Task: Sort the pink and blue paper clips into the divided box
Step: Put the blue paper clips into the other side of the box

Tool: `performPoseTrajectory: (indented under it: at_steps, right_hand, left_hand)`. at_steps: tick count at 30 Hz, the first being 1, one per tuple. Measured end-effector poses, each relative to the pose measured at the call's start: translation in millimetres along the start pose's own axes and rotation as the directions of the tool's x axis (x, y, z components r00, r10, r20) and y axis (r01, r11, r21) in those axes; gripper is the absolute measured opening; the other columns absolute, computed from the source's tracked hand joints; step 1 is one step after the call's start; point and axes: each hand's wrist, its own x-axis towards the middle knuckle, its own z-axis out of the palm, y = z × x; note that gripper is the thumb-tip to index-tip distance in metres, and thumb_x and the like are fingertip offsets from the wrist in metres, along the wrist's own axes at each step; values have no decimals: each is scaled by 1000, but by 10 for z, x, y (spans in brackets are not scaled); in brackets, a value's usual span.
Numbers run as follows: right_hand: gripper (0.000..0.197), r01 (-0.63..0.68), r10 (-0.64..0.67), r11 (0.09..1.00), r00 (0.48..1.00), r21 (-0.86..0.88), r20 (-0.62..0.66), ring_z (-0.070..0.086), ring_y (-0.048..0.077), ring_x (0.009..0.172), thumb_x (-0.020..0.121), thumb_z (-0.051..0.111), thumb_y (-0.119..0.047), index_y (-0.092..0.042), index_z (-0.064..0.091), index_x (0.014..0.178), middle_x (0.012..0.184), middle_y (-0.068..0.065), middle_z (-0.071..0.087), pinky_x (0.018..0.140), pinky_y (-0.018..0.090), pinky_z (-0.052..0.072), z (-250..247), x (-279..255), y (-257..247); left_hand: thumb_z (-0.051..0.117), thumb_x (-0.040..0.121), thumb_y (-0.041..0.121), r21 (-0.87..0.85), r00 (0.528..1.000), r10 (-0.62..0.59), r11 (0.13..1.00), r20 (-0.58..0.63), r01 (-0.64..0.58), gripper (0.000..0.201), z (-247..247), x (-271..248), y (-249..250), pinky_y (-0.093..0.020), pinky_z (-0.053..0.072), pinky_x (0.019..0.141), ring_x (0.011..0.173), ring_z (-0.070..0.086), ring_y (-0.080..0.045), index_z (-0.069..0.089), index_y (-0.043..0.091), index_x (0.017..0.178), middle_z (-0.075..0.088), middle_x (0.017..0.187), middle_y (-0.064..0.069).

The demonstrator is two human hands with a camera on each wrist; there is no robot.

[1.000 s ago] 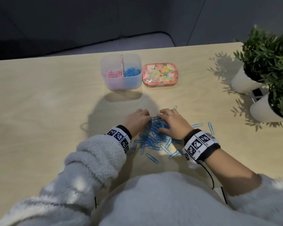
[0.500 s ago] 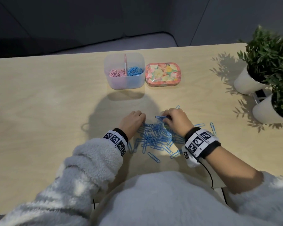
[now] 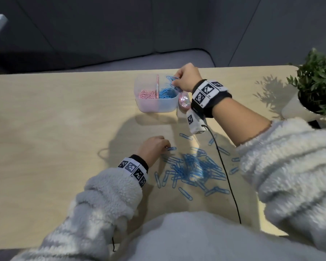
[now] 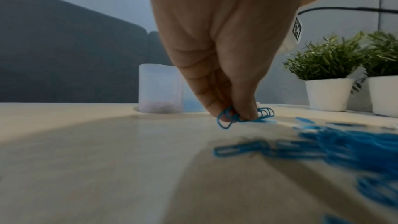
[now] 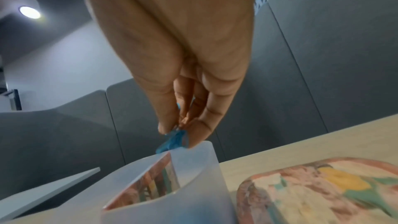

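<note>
The translucent divided box [image 3: 154,107] [image 5: 193,173] stands at the table's far middle, with pink clips [image 3: 147,94] in its left half and blue clips [image 3: 167,93] in its right half. My right hand [image 3: 184,80] [image 5: 176,132] hovers over the right half and pinches a bunch of blue paper clips [image 3: 172,81] [image 5: 172,142]. A pile of blue clips [image 3: 194,168] [image 4: 344,146] lies on the table near me. My left hand [image 3: 154,147] [image 4: 232,117] pinches a few blue clips [image 3: 171,148] [image 4: 228,120] at the pile's left edge, down at the tabletop.
A floral tin [image 3: 183,102] [image 5: 323,190] lies just right of the box, mostly hidden by my right wrist. Potted plants in white pots [image 3: 316,87] [image 4: 329,91] stand at the right table edge. A black cable [image 3: 224,166] runs from my right wrist across the pile.
My right hand lifted from the pile and carried a bunch of blue clips up over the box's right half. My left hand stayed at the pile's left edge.
</note>
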Motion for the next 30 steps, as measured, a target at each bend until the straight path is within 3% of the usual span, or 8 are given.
performPoseTrajectory:
  at_steps: [8,11,15,20,23,25,27,30]
  right_hand:
    - [22,14,-10,986,1000,166,-25,66,31,89,86,52,-6,7,68,90,97,21,70,88,40,54,-6,-128,98]
    - [18,75,-74,984,997,160,-10,59,16,70,86,52,-4,6,66,81,75,14,66,70,24,48,-127,-506,384]
    - [13,17,-26,993,996,118,80,53,0,53,85,56,-5,-6,68,81,62,-3,59,65,27,43,-265,-1026,998]
    - [12,-140,167,959,982,-245,93,64,32,87,83,59,-14,-6,68,85,91,17,70,79,37,49,-384,-1534,1713]
    - [17,-301,324,891,946,-340,10,60,38,96,81,57,-14,-6,64,95,102,22,64,81,40,48,-391,-1790,2040]
    - [24,-423,430,840,901,-339,-58,57,43,99,84,55,-16,-1,55,104,107,26,55,85,44,46,-344,-1934,2166]
    - [31,-485,489,818,869,-308,-70,53,46,103,85,54,-16,3,48,109,111,28,49,89,46,42,-257,-2024,2210]
    - [32,-430,432,864,900,-263,-54,51,46,104,82,55,-9,4,48,110,113,28,48,90,46,41,-98,-2007,2100]
  left_hand:
    - [51,91,12,29,964,-8,999,-266,16,22,-769,518,17,-38,44,82,94,60,-31,66,4,105,65,100,-19]
    - [48,88,6,-5,943,-122,992,-311,126,24,-1028,846,52,-41,44,89,103,58,-37,63,-1,105,61,109,-25]
    - [48,83,-4,-3,911,-272,958,-309,285,17,-1137,1159,76,-39,45,79,99,60,-38,63,5,85,63,100,-23]
    - [50,87,4,62,936,-263,957,-233,285,17,-1055,1254,132,-45,44,78,102,56,-43,59,-7,96,59,103,-29]
    - [46,90,10,122,951,-150,974,-270,189,24,-990,1179,140,-41,43,82,107,54,-39,60,-3,106,58,105,-26]
    - [58,85,8,192,914,70,981,-400,9,17,-870,1099,198,-38,49,83,97,59,-35,66,1,98,64,101,-18]
    - [64,80,4,317,911,238,940,-336,-129,7,-639,991,238,-36,55,69,81,63,-32,68,4,85,66,88,-13]
    - [51,90,17,186,986,169,968,-4,-166,22,-252,831,344,-44,49,82,99,57,-32,66,7,101,63,107,-13]
